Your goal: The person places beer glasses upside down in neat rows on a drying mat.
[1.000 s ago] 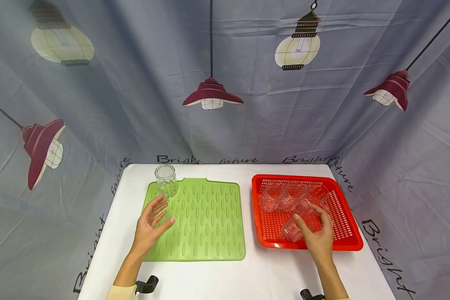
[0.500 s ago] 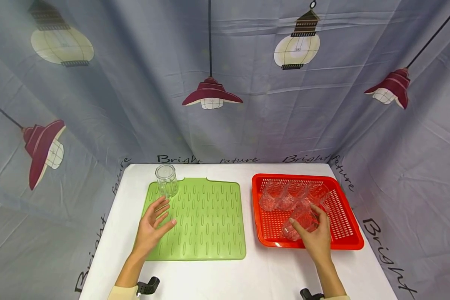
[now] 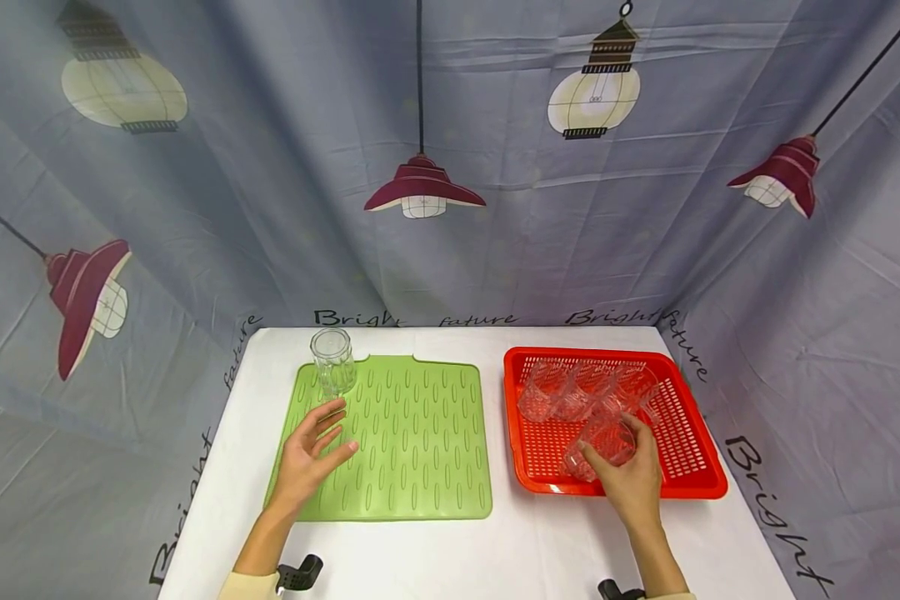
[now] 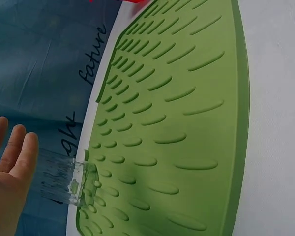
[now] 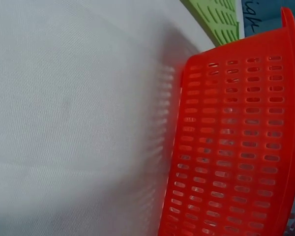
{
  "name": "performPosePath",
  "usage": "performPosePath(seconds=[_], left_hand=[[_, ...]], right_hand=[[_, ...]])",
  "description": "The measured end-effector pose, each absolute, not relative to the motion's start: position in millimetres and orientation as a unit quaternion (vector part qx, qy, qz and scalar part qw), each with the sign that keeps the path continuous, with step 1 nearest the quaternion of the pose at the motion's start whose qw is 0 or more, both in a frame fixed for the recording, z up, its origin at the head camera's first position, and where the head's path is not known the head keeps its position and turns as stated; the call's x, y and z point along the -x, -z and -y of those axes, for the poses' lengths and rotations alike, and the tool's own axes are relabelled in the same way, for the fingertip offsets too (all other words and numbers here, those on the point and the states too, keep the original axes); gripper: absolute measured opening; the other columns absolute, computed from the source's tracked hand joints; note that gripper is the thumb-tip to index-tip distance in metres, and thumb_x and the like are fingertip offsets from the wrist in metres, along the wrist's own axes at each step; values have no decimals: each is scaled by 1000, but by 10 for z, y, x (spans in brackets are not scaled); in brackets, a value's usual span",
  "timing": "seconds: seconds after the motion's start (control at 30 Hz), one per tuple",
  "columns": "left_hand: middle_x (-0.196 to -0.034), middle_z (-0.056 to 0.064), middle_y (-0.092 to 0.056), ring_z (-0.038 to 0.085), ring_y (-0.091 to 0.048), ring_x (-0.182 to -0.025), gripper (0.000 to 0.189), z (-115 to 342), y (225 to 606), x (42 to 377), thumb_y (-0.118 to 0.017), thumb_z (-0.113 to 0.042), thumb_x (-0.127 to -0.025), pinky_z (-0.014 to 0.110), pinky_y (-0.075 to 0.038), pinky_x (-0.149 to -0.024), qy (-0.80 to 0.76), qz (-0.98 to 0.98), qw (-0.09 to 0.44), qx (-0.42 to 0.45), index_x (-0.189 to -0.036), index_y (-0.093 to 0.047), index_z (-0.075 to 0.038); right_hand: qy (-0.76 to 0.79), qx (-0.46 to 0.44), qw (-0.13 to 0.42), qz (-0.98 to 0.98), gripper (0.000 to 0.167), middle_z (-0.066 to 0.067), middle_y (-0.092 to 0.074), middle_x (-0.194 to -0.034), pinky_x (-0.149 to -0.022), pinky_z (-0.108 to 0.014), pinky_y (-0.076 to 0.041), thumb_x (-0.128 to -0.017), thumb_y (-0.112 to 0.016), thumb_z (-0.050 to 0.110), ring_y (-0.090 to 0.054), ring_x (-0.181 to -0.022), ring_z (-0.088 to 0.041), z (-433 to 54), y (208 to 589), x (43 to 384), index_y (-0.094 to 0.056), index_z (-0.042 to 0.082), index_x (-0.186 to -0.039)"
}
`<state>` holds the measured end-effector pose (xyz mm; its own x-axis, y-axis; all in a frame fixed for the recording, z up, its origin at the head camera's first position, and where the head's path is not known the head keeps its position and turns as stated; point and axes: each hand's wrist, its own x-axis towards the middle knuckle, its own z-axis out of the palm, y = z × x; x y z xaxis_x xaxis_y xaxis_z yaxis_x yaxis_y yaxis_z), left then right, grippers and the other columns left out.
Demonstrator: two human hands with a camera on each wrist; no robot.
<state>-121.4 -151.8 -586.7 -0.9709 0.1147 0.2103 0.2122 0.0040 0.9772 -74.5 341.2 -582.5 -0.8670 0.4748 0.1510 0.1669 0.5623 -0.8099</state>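
Note:
A clear glass mug (image 3: 333,367) stands at the far left corner of a green ridged drying mat (image 3: 412,442). Just nearer than that mug, my left hand (image 3: 307,454) is held over the mat's left side with its fingers spread and nothing in it. On the right, my right hand (image 3: 630,467) grips a clear glass (image 3: 596,446) lying on its side in the near part of a red plastic basket (image 3: 525,467), thumb on one side and fingers on the other. Behind it, several more glasses (image 3: 570,396) lie in a row. The right wrist view does not show the right hand.
Both the mat and the basket sit on a white-covered table (image 3: 450,558). The basket's slotted side wall (image 5: 226,147) rises from the tabletop. A grey curtain (image 3: 450,267) printed with lamps hangs behind and at both sides.
My right hand has shifted slightly left, and its thumb and fingers have settled on the near glass. My left hand has drifted a little right and towards me. The mug on the mat stays put.

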Motion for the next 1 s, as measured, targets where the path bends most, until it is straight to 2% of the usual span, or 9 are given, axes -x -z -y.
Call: performPosePath(seconds=[0.27, 0.5, 0.57, 0.63, 0.7, 0.77, 0.87, 1.0], left_hand=[[-154, 0, -57, 8, -57, -142, 73, 1454, 5862, 1208, -78, 11, -90, 26, -50, -123, 696, 706, 36, 128, -156, -48, 2], [-154, 1, -58, 7, -58, -141, 73, 1449, 5856, 1202, -79, 10, -90, 28, -51, -123, 694, 709, 33, 124, -156, -49, 1], [-154, 2, -58, 8, -58, -141, 73, 1441, 5852, 1201, -79, 10, -90, 28, -51, -123, 694, 709, 33, 125, -156, -49, 1], [-153, 3, -58, 8, -58, -141, 73, 1435, 5848, 1199, -79, 10, -90, 28, -51, -123, 694, 709, 33, 125, -156, -49, 1], [-153, 3, -58, 8, -59, -140, 73, 1431, 5846, 1197, -79, 10, -90, 28, -51, -123, 693, 709, 32, 125, -156, -49, 2], [-152, 4, -59, 8, -59, -140, 73, 1423, 5849, 1195, -79, 10, -90, 28, -51, -123, 694, 708, 32, 125, -156, -49, 2], [-152, 5, -60, 8, -60, -139, 72, 1407, 5866, 1196, -79, 9, -90, 29, -52, -122, 696, 707, 31, 126, -156, -50, 2], [-153, 7, -59, 9, -59, -140, 72, 1374, 5890, 1196, -79, 9, -90, 30, -51, -123, 697, 706, 27, 126, -156, -50, 1]], right_hand=[[-458, 198, 188, 846, 89, -20, -50, -159, -123, -71, -40, -85, -93, 15, -47, -150, -44, -3415, 5816, 732, -42, 7, -158], [-464, 197, 201, 840, 88, -17, -52, -160, -127, -66, -40, -85, -93, 16, -48, -151, -41, -3382, 5743, 731, -43, 9, -157], [-463, 196, 206, 840, 88, -15, -53, -159, -131, -56, -41, -85, -93, 16, -49, -151, -38, -3372, 5694, 718, -44, 11, -157], [-457, 191, 214, 842, 88, -13, -55, -158, -132, -35, -41, -84, -93, 17, -51, -149, -36, -3359, 5643, 706, -45, 12, -157], [-450, 182, 226, 845, 88, -12, -56, -156, -125, -16, -39, -83, -94, 16, -52, -147, -34, -3345, 5594, 698, -46, 13, -157], [-440, 173, 239, 848, 89, -11, -58, -154, -113, -4, -36, -82, -95, 16, -54, -144, -32, -3331, 5544, 694, -47, 15, -157], [-432, 158, 256, 850, 90, -10, -59, -152, -108, -2, -37, -81, -96, 16, -56, -140, -28, -3309, 5468, 695, -48, 19, -157], [-429, 142, 269, 851, 91, -8, -60, -152, -110, -3, -39, -79, -96, 15, -55, -137, -11, -3259, 5344, 696, -49, 23, -157]])
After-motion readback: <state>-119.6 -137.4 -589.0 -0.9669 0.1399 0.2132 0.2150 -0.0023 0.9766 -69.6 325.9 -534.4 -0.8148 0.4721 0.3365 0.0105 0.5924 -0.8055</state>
